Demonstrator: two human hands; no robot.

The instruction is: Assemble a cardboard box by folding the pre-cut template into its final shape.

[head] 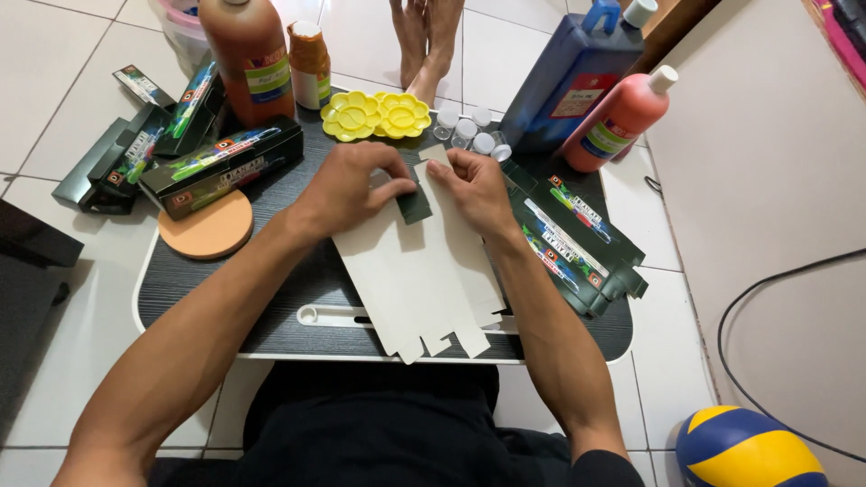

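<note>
— Item one, going from the left of the flat carton blank (424,271)?

— Left hand (347,188). It sits at the blank's upper left corner, fingers curled, thumb and forefinger pinched on the small dark green flap (414,204) at the blank's top edge. Closed on that flap, nothing else in it.

— And the blank itself?

— Unfolded cardboard, plain pale side up, lying on the dark lap table (289,280) directly under both hands. Its long axis runs away from the person's body toward the far edge of the table, leaning slightly left at the top. The notched tabs point back at the person and overhang the near rim.

— Right of the blank?

— Right hand (480,188). It rests on the blank's upper right part, fingers bent, tips pressing the card down beside the flap. Whether it grips an edge or only presses, I cannot tell. Both hands sit equally close to the top end; the lower end is untouched.

— Surroundings, relative to the blank?

— To its left, an assembled dark green box (221,162) and a round tan disc (207,225). Beyond it, two yellow flower-shaped palettes (376,114). To its right, a stack of flat green cartons (577,239).
</note>
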